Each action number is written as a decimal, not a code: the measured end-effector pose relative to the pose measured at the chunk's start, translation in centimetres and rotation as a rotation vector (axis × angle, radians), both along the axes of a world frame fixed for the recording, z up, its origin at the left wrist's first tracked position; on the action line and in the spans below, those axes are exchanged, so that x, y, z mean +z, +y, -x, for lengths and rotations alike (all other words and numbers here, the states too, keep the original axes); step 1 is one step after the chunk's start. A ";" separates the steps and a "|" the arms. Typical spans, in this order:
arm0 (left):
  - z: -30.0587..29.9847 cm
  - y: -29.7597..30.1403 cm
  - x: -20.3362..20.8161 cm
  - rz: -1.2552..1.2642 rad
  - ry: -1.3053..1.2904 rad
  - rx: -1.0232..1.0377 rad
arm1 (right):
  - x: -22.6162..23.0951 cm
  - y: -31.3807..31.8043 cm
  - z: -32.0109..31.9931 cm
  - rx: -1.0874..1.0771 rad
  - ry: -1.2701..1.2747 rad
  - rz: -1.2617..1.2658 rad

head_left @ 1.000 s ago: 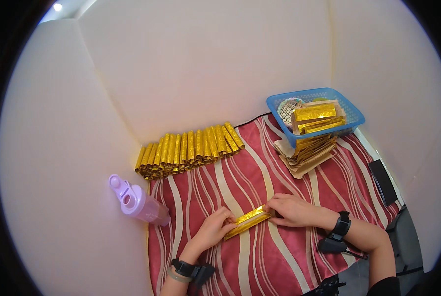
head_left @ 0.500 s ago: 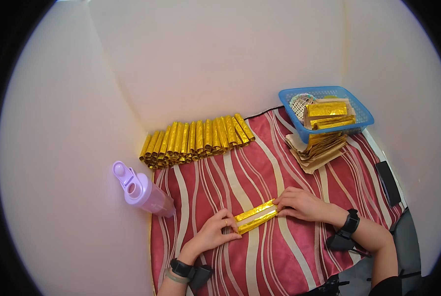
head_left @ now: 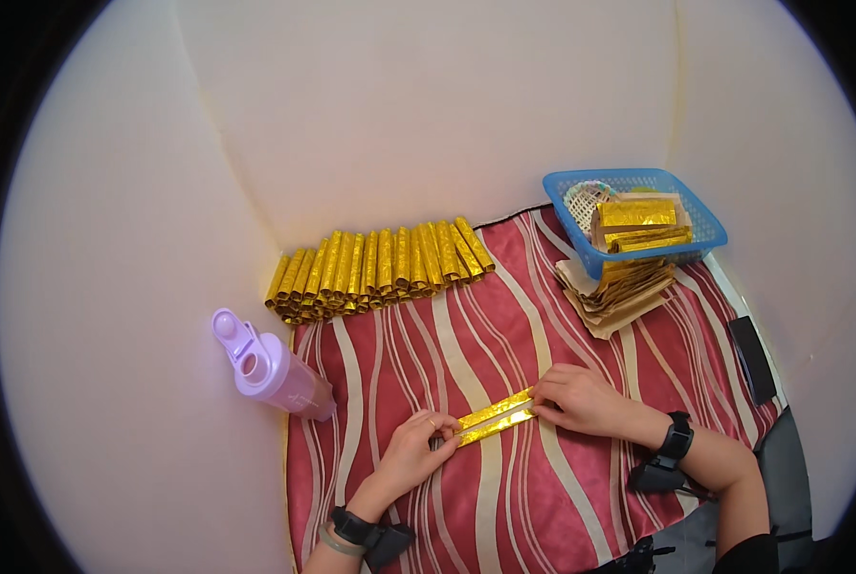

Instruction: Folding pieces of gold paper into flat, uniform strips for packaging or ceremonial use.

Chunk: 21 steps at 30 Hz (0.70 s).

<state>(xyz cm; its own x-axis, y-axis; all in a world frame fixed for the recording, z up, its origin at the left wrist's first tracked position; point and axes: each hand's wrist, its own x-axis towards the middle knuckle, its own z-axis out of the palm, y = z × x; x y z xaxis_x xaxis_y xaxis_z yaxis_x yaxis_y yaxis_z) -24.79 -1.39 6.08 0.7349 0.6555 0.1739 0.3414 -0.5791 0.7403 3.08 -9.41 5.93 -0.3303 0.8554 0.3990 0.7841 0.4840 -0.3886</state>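
Observation:
Between my hands lies a folded sheet of gold foil paper (head_left: 493,427), its two long edges turned inward with a thin pale strip showing between them. My left hand (head_left: 414,450) pinches its left end, thumb on the near edge and fingers curled at the far side. At the other end, my right hand (head_left: 584,400) grips the paper with thumb and fingertips, the wrist bent inward. The paper rests on or just over a red cloth with wavy cream stripes (head_left: 428,512). What the fingertips cover is hidden.
Rolled gold paper tubes (head_left: 380,268) are piled along the back wall. A purple shaker bottle (head_left: 277,375) stands at left. A blue basket (head_left: 629,174) at back right holds gold paper, above a stack of brown-backed sheets (head_left: 611,311). A black flat object (head_left: 753,359) lies at the right edge.
The paper's long edges have drawn closer, so the pale strip between them looks narrower. My left fingers have curled more and shifted slightly; the right hand stays nearly in place.

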 end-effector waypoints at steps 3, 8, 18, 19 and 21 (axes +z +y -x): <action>-0.2 0.0 0.2 -0.052 0.014 -0.008 | -0.3 0.1 0.1 -0.025 -0.025 -0.049; -0.3 0.1 0.3 -0.182 0.045 -0.054 | 0.0 0.0 0.4 -0.056 -0.059 -0.059; -0.5 -0.4 0.1 0.067 -0.085 0.051 | -0.2 0.0 0.0 -0.083 0.051 0.055; -0.5 -0.4 0.1 0.077 -0.074 0.050 | 0.2 -0.1 -0.1 -0.065 0.095 0.099; -0.2 -0.3 0.3 -0.016 0.002 -0.007 | 0.8 -0.4 -0.3 -0.046 0.140 0.143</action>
<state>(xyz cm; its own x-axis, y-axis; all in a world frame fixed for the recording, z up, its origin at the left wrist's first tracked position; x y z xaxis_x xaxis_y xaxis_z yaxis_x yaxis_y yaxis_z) -24.54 -1.72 6.41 0.7397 0.6476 0.1828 0.3389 -0.5932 0.7302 3.36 -9.78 6.75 -0.2389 0.9195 0.3121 0.7376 0.3809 -0.5575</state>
